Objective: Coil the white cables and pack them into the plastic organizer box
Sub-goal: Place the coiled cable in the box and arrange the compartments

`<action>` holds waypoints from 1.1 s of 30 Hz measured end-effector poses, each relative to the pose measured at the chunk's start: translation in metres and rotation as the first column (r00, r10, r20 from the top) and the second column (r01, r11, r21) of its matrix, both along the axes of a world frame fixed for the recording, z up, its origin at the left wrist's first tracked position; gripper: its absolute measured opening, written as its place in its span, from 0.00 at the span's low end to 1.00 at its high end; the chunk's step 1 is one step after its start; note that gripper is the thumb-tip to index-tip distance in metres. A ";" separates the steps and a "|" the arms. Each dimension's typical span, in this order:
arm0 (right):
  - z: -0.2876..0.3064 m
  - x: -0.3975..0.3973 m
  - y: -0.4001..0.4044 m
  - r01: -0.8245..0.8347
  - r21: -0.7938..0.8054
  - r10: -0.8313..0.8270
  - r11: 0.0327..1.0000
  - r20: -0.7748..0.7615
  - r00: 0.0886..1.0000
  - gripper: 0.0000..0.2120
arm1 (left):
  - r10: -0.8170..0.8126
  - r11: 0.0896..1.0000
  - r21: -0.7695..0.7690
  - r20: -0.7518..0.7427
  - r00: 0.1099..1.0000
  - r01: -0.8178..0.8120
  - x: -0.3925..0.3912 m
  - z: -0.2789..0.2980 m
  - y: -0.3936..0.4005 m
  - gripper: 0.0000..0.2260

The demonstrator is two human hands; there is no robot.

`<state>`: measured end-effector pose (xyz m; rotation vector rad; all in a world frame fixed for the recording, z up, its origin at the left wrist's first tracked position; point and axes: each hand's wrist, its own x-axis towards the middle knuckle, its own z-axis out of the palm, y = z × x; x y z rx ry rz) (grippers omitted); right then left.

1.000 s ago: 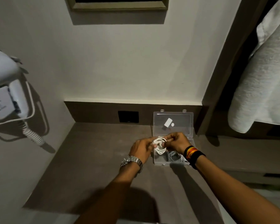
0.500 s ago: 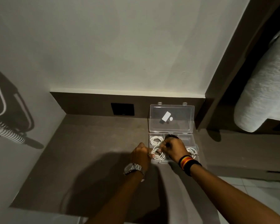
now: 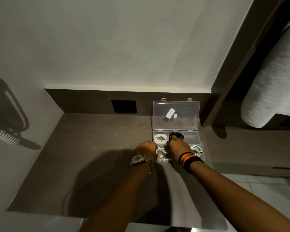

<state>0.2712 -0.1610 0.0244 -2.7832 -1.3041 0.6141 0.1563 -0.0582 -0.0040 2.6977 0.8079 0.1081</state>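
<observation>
White cable (image 3: 161, 151) (coiled) pressed into box (image 3: 200, 144) by both hands

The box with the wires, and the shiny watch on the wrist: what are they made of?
The organizer box looks like clear, glossy plastic: the counter shows through its open lid. The watch on the left wrist seems to be polished metal, since its silvery links catch the light, though coated plastic cannot be ruled out.

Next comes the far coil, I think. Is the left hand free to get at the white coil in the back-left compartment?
Probably yes: the white coil lies uncovered just beyond the left hand, the lid is open, though that hand seems busy.
</observation>
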 end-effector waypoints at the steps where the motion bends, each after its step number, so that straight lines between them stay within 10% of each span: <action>1: -0.001 -0.001 0.001 -0.001 -0.009 0.001 1.000 0.001 1.000 0.14 | 0.005 1.000 0.006 -0.014 1.000 -0.005 0.000 0.000 -0.001 0.13; 8: 0.004 0.012 0.007 0.105 -0.014 -0.106 0.994 -0.156 0.982 0.16 | 0.019 1.000 -0.004 -0.197 0.980 -0.020 0.007 0.005 0.006 0.14; 33: 0.007 0.006 0.035 0.126 -0.198 -0.145 0.972 -0.084 0.986 0.15 | -0.056 0.998 -0.019 -0.030 0.998 0.056 0.003 -0.007 0.004 0.13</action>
